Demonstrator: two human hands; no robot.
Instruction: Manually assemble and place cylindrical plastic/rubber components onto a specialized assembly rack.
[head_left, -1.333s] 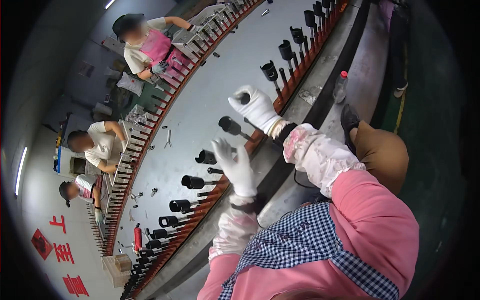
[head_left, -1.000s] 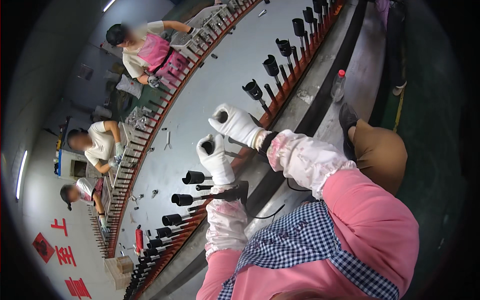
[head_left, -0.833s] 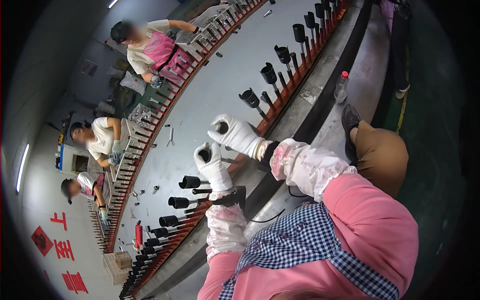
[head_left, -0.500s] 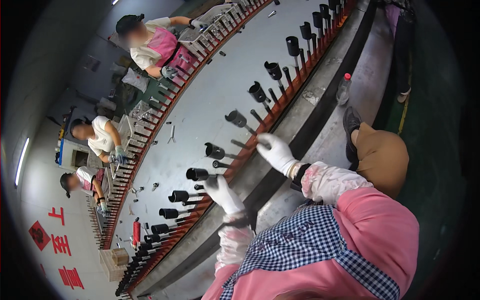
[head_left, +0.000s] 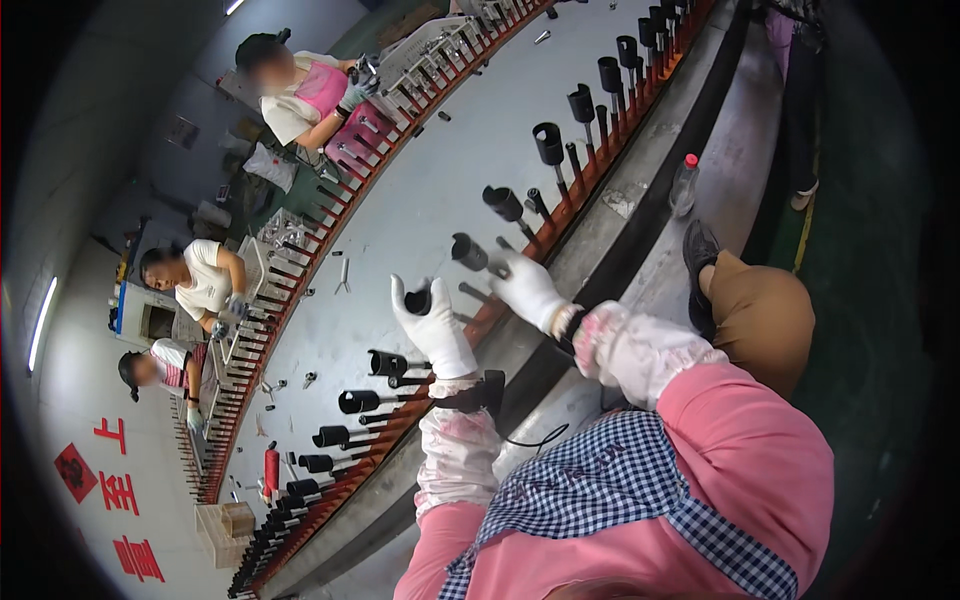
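Note:
My left hand (head_left: 435, 328), in a white glove, is raised at the rack's near edge. Its thumb and forefinger stand apart in a C shape, with a black cup-shaped part (head_left: 418, 298) showing between them; whether they touch it is unclear. My right hand (head_left: 527, 288), also in a white glove, is farther along the row. Its bent fingers meet at the stem below another black slotted cup (head_left: 468, 251). Below my left hand, another black cup (head_left: 387, 363) lies beside a thin dark rod (head_left: 408, 381). The reddish-orange rack (head_left: 490, 318) bears several such parts on posts.
A wide grey table (head_left: 350, 210) curves beyond the rack, with small metal pieces scattered on it. Several co-workers (head_left: 205, 285) stand at its far side by crates. A red-capped bottle (head_left: 685, 187) stands on the metal ledge at the right. A red tool (head_left: 271, 467) is at lower left.
My left hand has risen from a lower cup, and its fingers have spread. My right hand has shifted slightly left to the stem. The cups have shifted along the row.

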